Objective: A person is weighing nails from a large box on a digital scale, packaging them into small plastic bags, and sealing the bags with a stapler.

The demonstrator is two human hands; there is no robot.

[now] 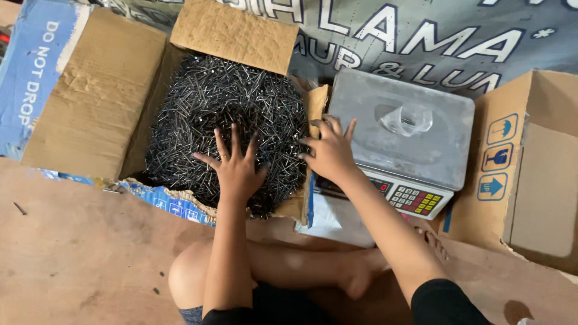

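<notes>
An open cardboard box (96, 90) holds a heap of dark metal nails (223, 96). My left hand (236, 164) lies flat on the nails near the box's front, fingers spread, a ring on one finger. My right hand (328, 150) rests at the box's right edge, fingers apart, touching nails and the torn cardboard flap (316, 102). Right of the box stands a digital scale (445, 126) with a steel pan and a keypad (418, 200). A small clear plastic bag (408, 117) lies on the pan.
Another open cardboard box (530, 174) stands at the right. A printed banner (421, 30) lies behind the scale. My bent legs and foot (361, 274) rest on the brown floor (78, 253), where a loose nail (20, 208) lies at left.
</notes>
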